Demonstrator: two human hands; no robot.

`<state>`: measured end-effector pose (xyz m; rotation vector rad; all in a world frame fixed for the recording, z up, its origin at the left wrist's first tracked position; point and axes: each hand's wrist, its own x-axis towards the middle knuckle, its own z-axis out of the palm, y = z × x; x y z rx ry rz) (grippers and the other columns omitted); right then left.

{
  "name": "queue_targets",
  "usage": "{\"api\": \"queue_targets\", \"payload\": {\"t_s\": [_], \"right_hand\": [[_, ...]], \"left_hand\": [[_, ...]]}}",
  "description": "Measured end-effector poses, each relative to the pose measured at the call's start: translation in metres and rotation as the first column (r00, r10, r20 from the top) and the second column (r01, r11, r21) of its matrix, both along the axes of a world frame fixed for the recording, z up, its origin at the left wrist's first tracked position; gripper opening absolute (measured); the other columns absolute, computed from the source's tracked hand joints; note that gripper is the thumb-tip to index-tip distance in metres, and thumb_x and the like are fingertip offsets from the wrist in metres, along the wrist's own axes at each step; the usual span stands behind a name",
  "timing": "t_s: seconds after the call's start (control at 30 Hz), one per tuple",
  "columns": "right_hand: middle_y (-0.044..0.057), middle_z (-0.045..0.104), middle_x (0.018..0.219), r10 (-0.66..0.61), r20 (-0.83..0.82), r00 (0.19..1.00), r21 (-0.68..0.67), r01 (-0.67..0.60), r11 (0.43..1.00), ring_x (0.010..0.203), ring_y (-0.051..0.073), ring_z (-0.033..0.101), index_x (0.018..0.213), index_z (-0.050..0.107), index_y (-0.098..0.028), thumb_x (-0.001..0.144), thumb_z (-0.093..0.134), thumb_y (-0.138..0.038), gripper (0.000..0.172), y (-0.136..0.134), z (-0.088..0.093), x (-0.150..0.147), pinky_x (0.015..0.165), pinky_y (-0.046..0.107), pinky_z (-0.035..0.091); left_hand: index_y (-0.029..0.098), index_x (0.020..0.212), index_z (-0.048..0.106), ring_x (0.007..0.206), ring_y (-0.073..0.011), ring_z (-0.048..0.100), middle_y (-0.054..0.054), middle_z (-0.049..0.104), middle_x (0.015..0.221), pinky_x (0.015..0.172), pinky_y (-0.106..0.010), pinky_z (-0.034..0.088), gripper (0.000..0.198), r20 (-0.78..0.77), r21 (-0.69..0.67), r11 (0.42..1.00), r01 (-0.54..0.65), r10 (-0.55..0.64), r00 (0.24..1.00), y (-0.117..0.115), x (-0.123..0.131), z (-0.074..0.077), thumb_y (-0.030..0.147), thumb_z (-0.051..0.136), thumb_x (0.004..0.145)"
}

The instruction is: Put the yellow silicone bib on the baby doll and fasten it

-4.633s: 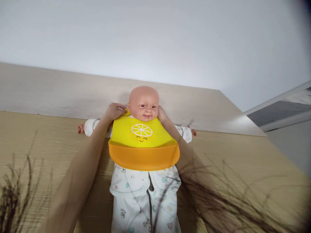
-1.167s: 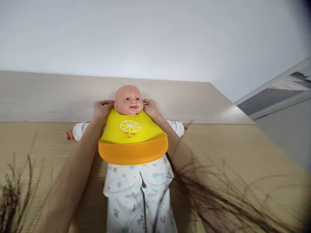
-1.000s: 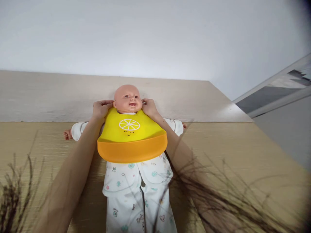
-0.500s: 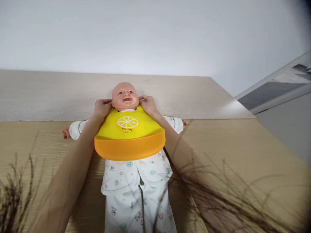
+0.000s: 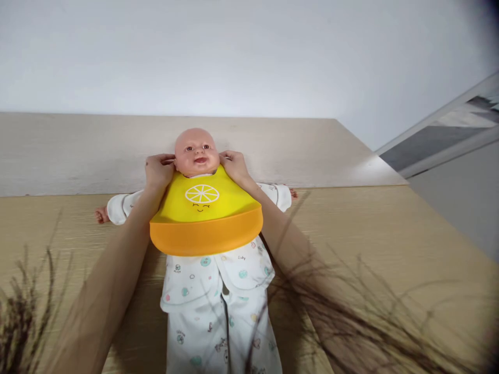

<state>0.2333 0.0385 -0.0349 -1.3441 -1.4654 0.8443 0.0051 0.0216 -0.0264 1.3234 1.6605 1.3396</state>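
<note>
My left hand (image 5: 158,170) is curled closed on the silicone bib (image 5: 205,213) at its neck strap, beside the baby doll (image 5: 195,150). The bib lies on the doll's chest, near the table (image 5: 390,234) far edge. My right hand (image 5: 233,165) pinches the opposite strap. The strap ends behind the neck are hidden.

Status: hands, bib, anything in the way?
Left hand, right hand at bib neck ends, grip unseen. Bib lies on doll. Dark strands cross view.
</note>
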Motion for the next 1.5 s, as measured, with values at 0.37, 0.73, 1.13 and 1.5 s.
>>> {"api": "queue_targets", "payload": {"t_s": [0.37, 0.73, 1.13, 1.5], "right_hand": [[0.002, 0.062, 0.069, 0.044, 0.056, 0.997, -0.005, -0.043, 0.999, 0.071, 0.014, 0.054, 0.067, 0.060, -0.017, 0.083, 0.053, -0.030, 0.022, -0.001, -0.004, 0.003, 0.067, 0.025, 0.042], [0.002, 0.062, 0.066, 0.179, -0.075, 0.981, -0.248, -0.192, 0.949, 0.058, 0.014, 0.052, 0.078, 0.068, -0.016, 0.078, 0.059, -0.021, 0.011, -0.009, 0.014, 0.015, 0.056, 0.026, 0.041], [0.004, 0.067, 0.064, 0.289, 0.071, 0.955, -0.322, -0.252, 0.913, 0.070, 0.023, 0.065, 0.090, 0.076, -0.016, 0.062, 0.081, -0.016, 0.028, -0.006, 0.029, 0.045, 0.067, 0.033, 0.053], [0.001, 0.062, 0.061, 0.024, 0.364, 0.931, -0.153, 0.034, 0.988, 0.058, 0.016, 0.056, 0.107, 0.071, -0.013, 0.084, 0.061, -0.021, 0.027, -0.014, 0.020, 0.062, 0.068, 0.029, 0.045]], "left_hand": [[0.013, 0.093, 0.081, 0.095, -0.0296, 0.073, -0.015, 0.079, 0.095, 0.083, -0.035, 0.055, 0.033, -0.072, -0.038, 0.999, 0.027, -0.030, 0.997, -0.002, 0.000, -0.001, 0.014, 0.062, 0.066], [0.015, 0.089, 0.081, 0.061, -0.0202, 0.061, -0.007, 0.069, 0.068, 0.060, -0.032, 0.049, 0.029, -0.017, -0.163, 0.985, 0.060, -0.064, 0.998, -0.005, -0.011, 0.016, 0.018, 0.067, 0.063], [0.022, 0.085, 0.080, 0.048, -0.0199, 0.055, -0.006, 0.063, 0.058, 0.046, -0.030, 0.037, 0.021, -0.325, -0.387, 0.908, 0.158, -0.295, 0.898, 0.002, -0.034, 0.024, 0.031, 0.077, 0.066], [0.022, 0.092, 0.069, 0.060, -0.0237, 0.065, -0.004, 0.066, 0.059, 0.059, -0.032, 0.047, 0.024, -0.352, -0.196, 0.980, -0.022, -0.050, 0.935, -0.021, -0.045, 0.025, 0.024, 0.062, 0.069]]}}
